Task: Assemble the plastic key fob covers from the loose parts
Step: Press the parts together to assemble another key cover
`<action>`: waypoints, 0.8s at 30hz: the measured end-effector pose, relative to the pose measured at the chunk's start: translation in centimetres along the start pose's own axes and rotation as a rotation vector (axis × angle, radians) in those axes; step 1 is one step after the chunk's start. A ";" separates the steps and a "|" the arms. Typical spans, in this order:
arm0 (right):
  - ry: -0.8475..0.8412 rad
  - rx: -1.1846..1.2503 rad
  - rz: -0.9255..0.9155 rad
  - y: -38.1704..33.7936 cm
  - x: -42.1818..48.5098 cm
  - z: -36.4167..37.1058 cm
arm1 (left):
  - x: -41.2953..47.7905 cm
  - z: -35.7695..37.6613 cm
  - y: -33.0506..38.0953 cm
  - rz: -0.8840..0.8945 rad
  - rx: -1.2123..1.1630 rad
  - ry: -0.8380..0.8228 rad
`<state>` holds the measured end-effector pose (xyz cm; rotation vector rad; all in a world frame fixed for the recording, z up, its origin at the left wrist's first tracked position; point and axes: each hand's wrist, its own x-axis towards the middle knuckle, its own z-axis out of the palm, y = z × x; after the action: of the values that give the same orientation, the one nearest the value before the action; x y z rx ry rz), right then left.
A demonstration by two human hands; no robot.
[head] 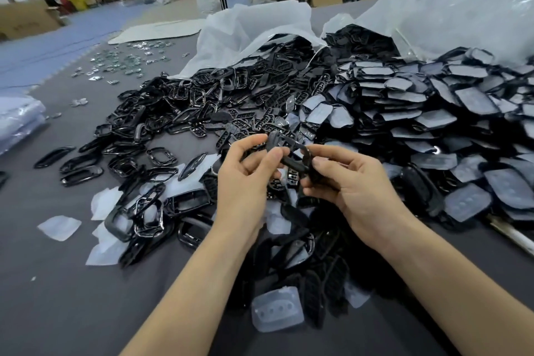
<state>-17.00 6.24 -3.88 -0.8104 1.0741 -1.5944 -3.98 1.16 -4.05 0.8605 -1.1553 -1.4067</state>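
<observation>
From the head view, my left hand (245,182) and my right hand (358,191) meet just above centre. Both pinch one black key fob part (293,163) between curled fingers and thumbs, left at its 9 o'clock end, right at its 3 o'clock end. How its pieces sit together I cannot tell.

Under my hands and out toward 10 o'clock lies a heap of glossy black frames (161,121) on the grey cloth (57,298). At 2 o'clock sits a pile of grey-faced backs (419,113), spilling from a clear plastic bag (462,3). At 6 o'clock, between my forearms, a translucent button pad (277,309) lies. Small shiny pieces (130,61) are scattered at 11 o'clock.
</observation>
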 end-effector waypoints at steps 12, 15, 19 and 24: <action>-0.019 -0.023 0.006 -0.7 0.1 -0.5 | 0.1 -0.2 0.2 0.030 -0.108 -0.032; 0.019 -0.018 0.030 -0.9 0.3 -0.5 | 0.1 -0.2 0.2 0.035 -0.132 -0.059; 0.065 0.129 0.034 -1.0 0.5 -0.4 | 0.1 -0.3 0.2 0.025 -0.191 -0.045; 0.128 0.323 0.055 -1.0 0.6 -0.2 | 0.2 -0.2 0.2 0.038 -0.220 -0.047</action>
<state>-17.69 5.75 -3.02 -0.4636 0.8871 -1.7337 -3.71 0.98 -3.88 0.6502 -1.0238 -1.4975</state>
